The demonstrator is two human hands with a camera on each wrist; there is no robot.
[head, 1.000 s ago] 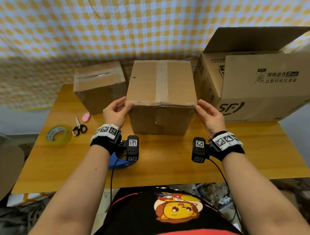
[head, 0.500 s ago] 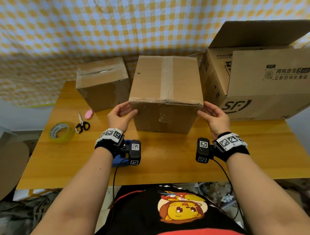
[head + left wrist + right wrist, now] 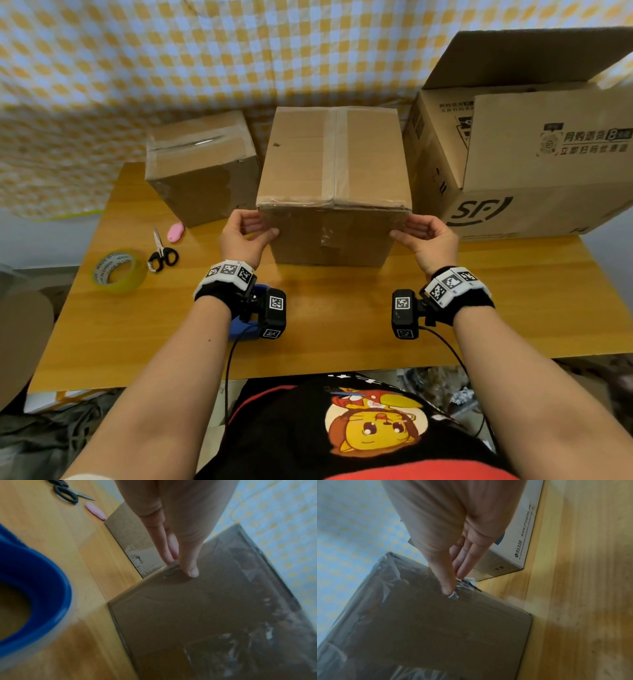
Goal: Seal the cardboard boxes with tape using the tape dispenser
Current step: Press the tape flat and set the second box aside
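Black wristbands (image 3: 219, 294) with checkered tags, cartoon shirt (image 3: 373, 431)

Bright, even head view, edges bowed; wrist views dim, blurred.
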